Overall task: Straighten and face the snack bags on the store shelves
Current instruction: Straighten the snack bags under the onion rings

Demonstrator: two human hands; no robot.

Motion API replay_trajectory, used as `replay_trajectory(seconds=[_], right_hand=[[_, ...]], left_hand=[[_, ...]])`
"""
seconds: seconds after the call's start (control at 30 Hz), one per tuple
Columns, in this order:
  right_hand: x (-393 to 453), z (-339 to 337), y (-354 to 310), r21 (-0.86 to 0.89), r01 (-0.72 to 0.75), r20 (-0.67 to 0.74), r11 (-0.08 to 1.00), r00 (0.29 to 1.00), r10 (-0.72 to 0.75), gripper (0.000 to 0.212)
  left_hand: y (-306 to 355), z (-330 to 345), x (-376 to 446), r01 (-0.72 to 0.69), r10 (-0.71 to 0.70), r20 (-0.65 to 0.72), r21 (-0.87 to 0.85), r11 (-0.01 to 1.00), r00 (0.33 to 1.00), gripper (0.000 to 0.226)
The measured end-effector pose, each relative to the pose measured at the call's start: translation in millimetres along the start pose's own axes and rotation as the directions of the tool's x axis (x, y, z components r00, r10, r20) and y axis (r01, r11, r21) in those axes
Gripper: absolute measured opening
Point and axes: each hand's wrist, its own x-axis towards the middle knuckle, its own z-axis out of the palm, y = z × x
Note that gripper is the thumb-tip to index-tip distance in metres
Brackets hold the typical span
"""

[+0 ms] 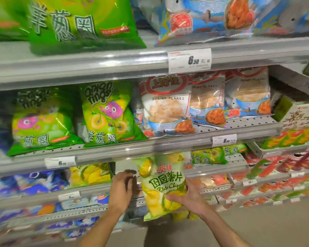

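Note:
A yellow-green potato chip bag (pixel 161 182) with durian pictures hangs upright in front of the third shelf, out in the aisle. My right hand (pixel 187 196) grips its lower right side, fingers curled over the front. My left hand (pixel 122 189) is just left of the bag, fingers curled toward the gap in the shelf (pixel 125 168); whether it touches the bag or holds anything is blurred. A matching durian bag (pixel 90 173) stands on the shelf to the left of the gap.
Green onion-ring bags (pixel 107 113) and white shrimp flakes bags (pixel 166 106) stand on the shelf above. Price rails (pixel 189 60) run along each shelf edge. Blue bags (pixel 30 180) fill the lower left, red and green packs (pixel 284 164) the right. Floor (pixel 257 225) lies lower right.

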Motion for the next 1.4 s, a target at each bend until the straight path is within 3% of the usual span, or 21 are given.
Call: replay_trajectory(seconds=[0.2, 0.43, 0.63, 0.83, 1.13, 1.3, 1.4], right_hand=[[23, 70, -31, -0.021, 0.075, 0.009, 0.997, 0.997, -0.075, 0.067], [67, 104, -74, -0.067, 0.101, -0.112, 0.993, 0.988, -0.108, 0.060], [93, 113, -89, -0.101, 0.033, -0.232, 0.994, 0.971, -0.056, 0.057], [101, 117, -72, -0.125, 0.007, -0.183, 0.992, 0.983, -0.030, 0.048], [112, 121, -62, -0.064, -0.072, -0.080, 0.995, 0.995, 0.066, 0.082], [108, 123, -60, -0.097, -0.029, -0.067, 0.995, 0.998, 0.023, 0.089], [98, 125, -60, -0.186, 0.009, -0.091, 0.982, 0.995, -0.027, 0.080]], left_hand=[[-70, -48, -26, -0.011, -0.010, 0.056, 0.353, 0.936, 0.998, 0.045], [-91, -66, -27, -0.090, -0.028, 0.201, 0.554, 0.827, 0.979, 0.070], [-98, -60, -23, -0.063, -0.063, 0.213, 0.538, 0.841, 0.975, 0.068], [-104, -60, -20, -0.053, -0.111, 0.271, 0.535, 0.843, 0.956, 0.073], [-106, -63, -22, -0.075, -0.087, 0.291, 0.503, 0.861, 0.953, 0.075], [-109, -68, -24, -0.125, -0.040, 0.316, 0.484, 0.866, 0.948, 0.079], [-110, -69, -24, -0.142, -0.026, 0.325, 0.482, 0.865, 0.945, 0.081]])
